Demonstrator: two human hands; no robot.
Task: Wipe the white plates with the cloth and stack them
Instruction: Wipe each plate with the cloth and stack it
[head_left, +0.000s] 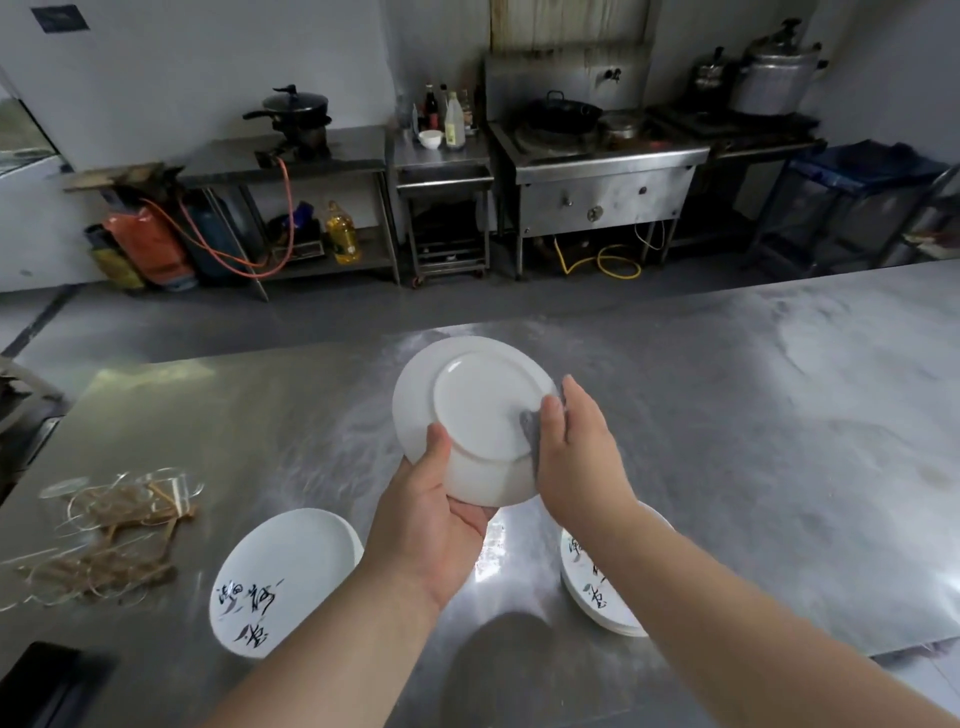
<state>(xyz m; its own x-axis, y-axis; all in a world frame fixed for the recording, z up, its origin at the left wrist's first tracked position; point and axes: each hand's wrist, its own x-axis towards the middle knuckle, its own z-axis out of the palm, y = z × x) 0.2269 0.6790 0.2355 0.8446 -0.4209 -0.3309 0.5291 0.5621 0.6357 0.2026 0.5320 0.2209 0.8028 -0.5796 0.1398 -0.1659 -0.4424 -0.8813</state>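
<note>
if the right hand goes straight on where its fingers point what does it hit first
Nothing new, it seems: the right hand pinches the cloth on the held plate at its rim, fingers pointing past it, over steel table. Depth uncertain.

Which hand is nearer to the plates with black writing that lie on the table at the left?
Left. The left hand holds the raised plate just right of those plates; the right hand, holding the cloth, is farther right.
</note>
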